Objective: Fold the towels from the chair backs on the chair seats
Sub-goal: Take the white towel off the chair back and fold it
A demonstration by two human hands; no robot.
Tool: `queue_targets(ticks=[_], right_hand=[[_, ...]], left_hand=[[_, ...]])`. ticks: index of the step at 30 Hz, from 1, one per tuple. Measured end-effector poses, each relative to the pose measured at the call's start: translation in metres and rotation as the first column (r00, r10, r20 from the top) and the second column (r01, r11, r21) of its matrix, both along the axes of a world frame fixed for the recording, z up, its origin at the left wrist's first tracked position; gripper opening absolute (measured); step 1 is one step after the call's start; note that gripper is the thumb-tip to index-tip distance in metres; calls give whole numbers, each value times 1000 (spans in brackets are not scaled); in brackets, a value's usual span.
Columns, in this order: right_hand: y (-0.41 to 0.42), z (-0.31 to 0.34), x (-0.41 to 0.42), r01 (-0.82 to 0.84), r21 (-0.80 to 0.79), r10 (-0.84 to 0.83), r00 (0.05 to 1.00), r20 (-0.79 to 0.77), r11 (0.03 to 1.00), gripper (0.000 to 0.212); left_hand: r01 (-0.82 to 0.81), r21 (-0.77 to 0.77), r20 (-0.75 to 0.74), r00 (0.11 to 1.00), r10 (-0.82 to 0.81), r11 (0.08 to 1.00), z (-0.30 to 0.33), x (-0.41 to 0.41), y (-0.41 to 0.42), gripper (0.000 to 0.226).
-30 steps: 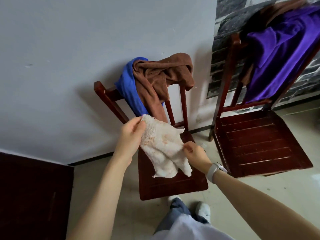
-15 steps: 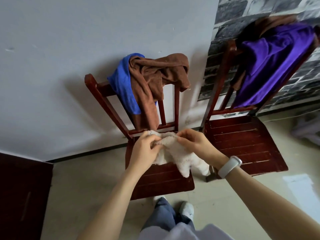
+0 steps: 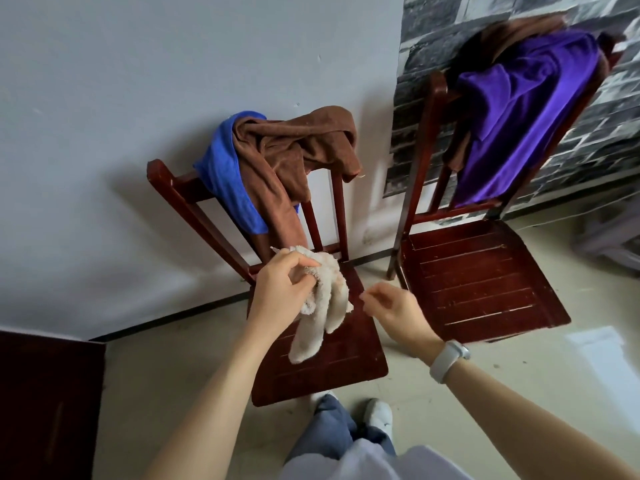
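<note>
My left hand (image 3: pixel 282 289) grips a small cream towel (image 3: pixel 322 306) by its top edge, and the cloth hangs bunched down over the seat of the left chair (image 3: pixel 332 372). Just to the right of the towel, my right hand (image 3: pixel 391 306) hovers with fingers loosely curled and holds nothing. A blue towel (image 3: pixel 225 181) and a brown towel (image 3: pixel 294 150) are draped over the left chair's back. The right chair (image 3: pixel 478 282) has a bare seat, with a purple towel (image 3: pixel 519 109) and another brown towel (image 3: pixel 512 32) on its back.
Both chairs stand against the wall, grey on the left and brick-patterned on the right. A dark wooden panel (image 3: pixel 45 403) fills the lower left corner. My legs and white shoes (image 3: pixel 377 414) are on the pale tiled floor in front of the left chair.
My right hand has let go of the cream towel and drawn away to the right. The towel, stretched between both hands before, now hangs from my left hand alone.
</note>
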State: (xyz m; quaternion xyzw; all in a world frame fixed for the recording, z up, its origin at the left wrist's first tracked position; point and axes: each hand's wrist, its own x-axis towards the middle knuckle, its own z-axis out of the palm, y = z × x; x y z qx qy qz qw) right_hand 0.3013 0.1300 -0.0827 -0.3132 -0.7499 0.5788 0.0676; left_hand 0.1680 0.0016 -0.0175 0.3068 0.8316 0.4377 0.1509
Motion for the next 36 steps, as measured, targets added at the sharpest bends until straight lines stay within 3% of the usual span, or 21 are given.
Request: queue_targets(ticks=[4,7,10,13,17,20,22,26,30,33,36], right_hand=[[-23,0,-20,-101,-50,104,992,67,994,23],[-26,8,-35,-55,-350,77,996,49,935,55],[-28,14,-46,-53,-386,52,999,-13,921,66],[-31,13,-56,40,-381,-54,998,-25,923,60],[-32,9,-59,183,-419,-226,973,-54,889,22],[-32,4,-56,232,-313,-258,965,-45,921,17],[-34,2,-51,123,-264,-140,989,-48,957,7],[-41,-2,-44,-150,-225,130,986,-102,963,34],[-48,-1,-45,-75,-19,72,992,-102,997,16],[-44,2,-41,-25,209,41,997,-71,978,14],[-31,10,-35,-51,458,81,996,-44,887,18]], left_hand=[[-45,6,-14,999,45,999,5,2,0,20],[-38,-13,-2,999,38,999,11,3,-5,19],[-42,-35,40,998,44,998,13,3,-12,18],[-35,-53,78,996,39,998,13,5,-17,22],[-46,-58,172,983,55,997,10,7,-23,22],[-78,-52,206,975,88,996,7,9,-26,24],[-94,-33,224,970,99,995,5,12,-28,28],[-134,-8,295,946,131,991,-1,15,-33,27],[-229,20,345,915,208,973,-5,12,-41,22],[-264,-22,218,940,262,964,-7,7,-48,29],[-241,-101,97,963,251,965,-12,4,-52,24]])
